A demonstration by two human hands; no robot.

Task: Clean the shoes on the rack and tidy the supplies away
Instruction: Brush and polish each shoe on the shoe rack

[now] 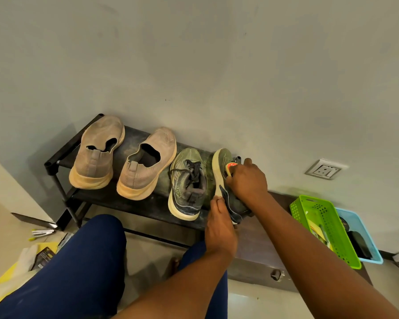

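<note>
Scrubbing step: tilted shoe (219, 171) steadied by left hand (219, 229), brush (231, 168) pinched in right hand (249, 180) — next, likely steady strokes.

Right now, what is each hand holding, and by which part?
The left hand grips the tilted green sneaker at its heel end. The right hand holds a small orange-topped brush against the shoe's side.
</note>
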